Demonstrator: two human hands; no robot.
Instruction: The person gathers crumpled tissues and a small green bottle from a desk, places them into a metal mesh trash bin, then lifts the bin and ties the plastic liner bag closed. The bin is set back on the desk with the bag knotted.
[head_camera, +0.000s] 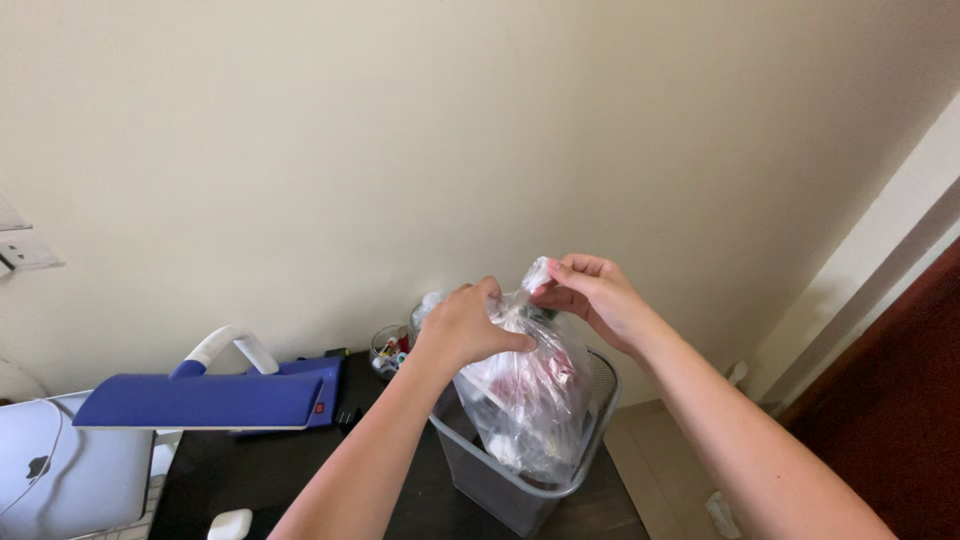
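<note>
both arms reach forward, left hand (468, 326) fisted around the neck of the clear plastic trash bag (530, 395), right hand (592, 293) pinching its twisted top. bag sits in a grey mesh wastebasket (500, 482) on the dark table (240, 470).

Bag (530, 395) in bin (500, 485) on desk (260, 470); lamp (200, 400) & laptop (60, 475) left, jar (388, 350) behind.

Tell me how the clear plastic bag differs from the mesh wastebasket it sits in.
The clear plastic bag is soft, crinkled and see-through, showing reddish and white waste; the mesh wastebasket is rigid and grey. The bag's top is gathered in the left hand and right hand; the wastebasket is untouched. Both rest on the dark desk.
</note>
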